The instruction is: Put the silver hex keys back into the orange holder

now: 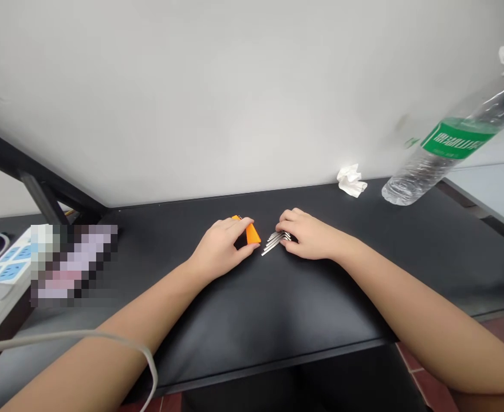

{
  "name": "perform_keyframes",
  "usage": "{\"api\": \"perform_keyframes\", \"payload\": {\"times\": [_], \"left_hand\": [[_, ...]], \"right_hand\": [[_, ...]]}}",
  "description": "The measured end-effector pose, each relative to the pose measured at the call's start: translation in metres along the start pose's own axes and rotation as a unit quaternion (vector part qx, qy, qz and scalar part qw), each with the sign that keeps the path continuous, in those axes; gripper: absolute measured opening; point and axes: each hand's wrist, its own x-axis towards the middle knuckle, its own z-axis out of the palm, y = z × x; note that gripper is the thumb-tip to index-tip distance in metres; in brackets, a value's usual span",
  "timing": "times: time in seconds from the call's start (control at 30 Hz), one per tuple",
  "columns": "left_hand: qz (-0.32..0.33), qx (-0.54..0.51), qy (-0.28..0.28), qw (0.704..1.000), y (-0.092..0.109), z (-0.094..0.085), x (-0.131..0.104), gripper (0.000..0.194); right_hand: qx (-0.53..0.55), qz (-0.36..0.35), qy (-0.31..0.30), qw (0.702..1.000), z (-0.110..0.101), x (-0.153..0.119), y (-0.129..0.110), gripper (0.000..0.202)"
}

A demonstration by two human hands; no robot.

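Note:
Near the middle of the black tabletop, my left hand [224, 246] grips an orange plastic holder [252, 233] between thumb and fingers. Much of the holder is behind those fingers, and small dark marks show at its upper end. Just to the right, my right hand [303, 233] is closed around the bent ends of several silver L-shaped hex keys [271, 242]. Their long arms fan out side by side toward the lower left, pointing at the holder. A small gap separates the keys from the holder.
A crumpled tissue [351, 180] lies by the wall. Right of it stands a clear plastic bottle [436, 154] with a green label. At left are a white power strip [9, 272] and a blurred-out item [78, 260]. A pale cable [123, 339] crosses over my left forearm.

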Motion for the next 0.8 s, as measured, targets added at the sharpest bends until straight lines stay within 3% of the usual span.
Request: {"api": "perform_keyframes", "payload": {"times": [0.3,0.5,0.63,0.8], "left_hand": [[0.011,-0.015,0.002,1.000,-0.0018,0.0010,-0.0004,0.045],[0.005,-0.017,-0.005,1.000,-0.0009,0.0002,-0.0009,0.046],[-0.004,-0.024,-0.011,1.000,0.0001,-0.0001,-0.0008,0.046],[-0.008,-0.027,-0.005,1.000,-0.0009,0.0011,-0.0012,0.048]], "right_hand": [[-0.046,0.026,-0.008,0.999,0.0006,0.0021,-0.0039,0.023],[-0.088,0.076,0.022,0.993,-0.0013,-0.0015,0.0010,0.029],[-0.079,0.048,0.040,0.995,-0.0032,-0.0037,0.0003,0.023],[-0.091,0.003,0.014,0.996,-0.0044,-0.0025,-0.0050,0.018]]}}
